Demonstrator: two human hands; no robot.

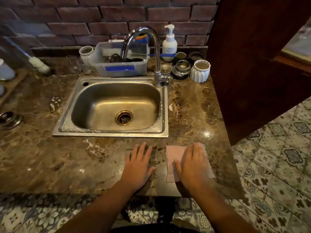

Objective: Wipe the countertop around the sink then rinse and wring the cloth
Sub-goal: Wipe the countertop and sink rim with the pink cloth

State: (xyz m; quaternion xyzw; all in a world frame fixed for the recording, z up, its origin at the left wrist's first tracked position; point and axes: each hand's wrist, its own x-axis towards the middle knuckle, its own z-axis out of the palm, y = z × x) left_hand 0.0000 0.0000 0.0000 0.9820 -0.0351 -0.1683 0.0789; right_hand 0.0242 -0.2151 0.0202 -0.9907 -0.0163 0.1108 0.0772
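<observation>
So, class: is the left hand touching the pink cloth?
Apart. The head view shows the left hand flat on bare countertop, with a strip of marble between it and the cloth.

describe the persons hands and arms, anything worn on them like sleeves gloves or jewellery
Both arms are bare from the bottom of the frame up to the wrists, with no sleeves in view. The left hand and the right hand wear no gloves. No ring, watch or bracelet shows on either hand or wrist. Nails look short and unpainted, though the picture is too soft to be sure.

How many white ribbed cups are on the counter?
2: one white ribbed cup right of the faucet, the other left of the plastic bin. More may be hidden.
</observation>
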